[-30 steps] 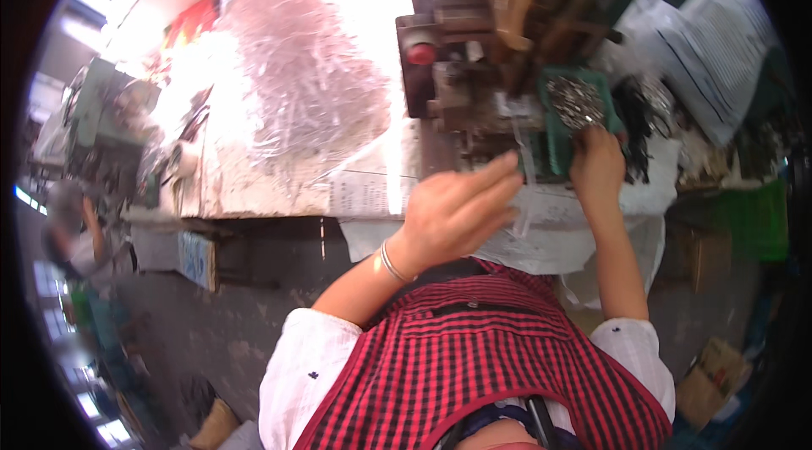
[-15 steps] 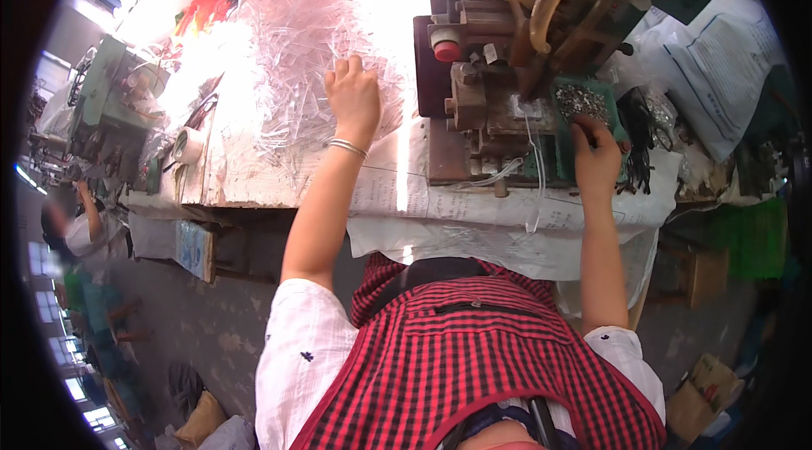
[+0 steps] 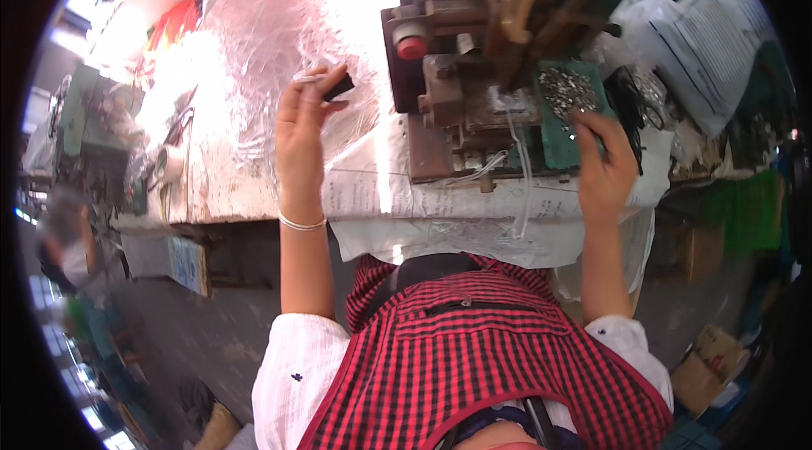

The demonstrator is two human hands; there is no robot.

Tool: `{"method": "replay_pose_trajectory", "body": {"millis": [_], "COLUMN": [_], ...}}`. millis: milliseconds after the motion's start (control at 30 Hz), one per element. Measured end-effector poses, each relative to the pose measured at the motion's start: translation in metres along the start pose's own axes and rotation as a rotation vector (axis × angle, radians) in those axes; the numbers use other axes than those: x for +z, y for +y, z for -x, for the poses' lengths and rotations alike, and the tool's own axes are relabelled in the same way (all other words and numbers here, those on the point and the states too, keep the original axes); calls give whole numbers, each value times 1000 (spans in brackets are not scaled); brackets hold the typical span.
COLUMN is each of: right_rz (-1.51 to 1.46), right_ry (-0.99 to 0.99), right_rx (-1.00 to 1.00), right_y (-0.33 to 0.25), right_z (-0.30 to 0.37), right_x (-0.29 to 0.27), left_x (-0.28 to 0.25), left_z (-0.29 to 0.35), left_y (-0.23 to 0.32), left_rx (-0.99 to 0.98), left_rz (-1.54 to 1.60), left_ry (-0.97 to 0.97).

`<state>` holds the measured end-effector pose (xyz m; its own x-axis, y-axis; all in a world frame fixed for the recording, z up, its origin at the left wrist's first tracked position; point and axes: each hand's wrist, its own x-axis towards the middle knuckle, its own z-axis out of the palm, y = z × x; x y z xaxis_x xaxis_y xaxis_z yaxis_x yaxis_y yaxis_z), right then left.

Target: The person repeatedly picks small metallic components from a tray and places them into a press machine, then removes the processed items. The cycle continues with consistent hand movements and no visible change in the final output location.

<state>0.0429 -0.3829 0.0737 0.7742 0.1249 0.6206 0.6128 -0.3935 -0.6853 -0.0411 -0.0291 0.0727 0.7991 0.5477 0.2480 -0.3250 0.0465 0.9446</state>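
Note:
My left hand (image 3: 300, 133), with thin bangles at the wrist, is raised over the near side of a pile of clear plastic strips (image 3: 262, 52). Its thumb and fingers close around a small black piece (image 3: 339, 88), whose kind does not show. On the right, my right hand (image 3: 607, 164) is at a green tray (image 3: 554, 154) of small shiny metal pieces (image 3: 567, 93). Its fingertips curl together at the edge of the metal pieces; anything in them is too small to name. Between my hands stands a brown bench press machine (image 3: 474, 99), with clear strips hanging from its front.
A red button (image 3: 412, 46) sits on the machine's left side. Black cords (image 3: 628, 103) and a white printed sack (image 3: 710, 52) lie right of the tray. A tape roll (image 3: 169, 164) is on the bench's left. Another person (image 3: 72, 234) is at the far left.
My left hand has lifted off the strip pile toward me and left, turning so the black piece shows. My right hand stays by the metal pieces. The whole view has shifted slightly.

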Motion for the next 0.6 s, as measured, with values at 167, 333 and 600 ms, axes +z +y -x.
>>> {"method": "replay_pose_trajectory", "body": {"millis": [167,333,600], "right_rz": [-303,-465,-639], "right_ry": [64,46,-51], "right_rx": [135,242,302], "right_y": [-12,-27,-65], "right_z": [-34,-16,-22], "right_x": [63,70,54], "left_x": [-2,23,107], "left_z": [15,35,55], "left_y": [-63,-29,56], "left_rx": [-209,-19,933], "left_rz": [-115,-209,-588], "left_ry": [73,169,-272]}}
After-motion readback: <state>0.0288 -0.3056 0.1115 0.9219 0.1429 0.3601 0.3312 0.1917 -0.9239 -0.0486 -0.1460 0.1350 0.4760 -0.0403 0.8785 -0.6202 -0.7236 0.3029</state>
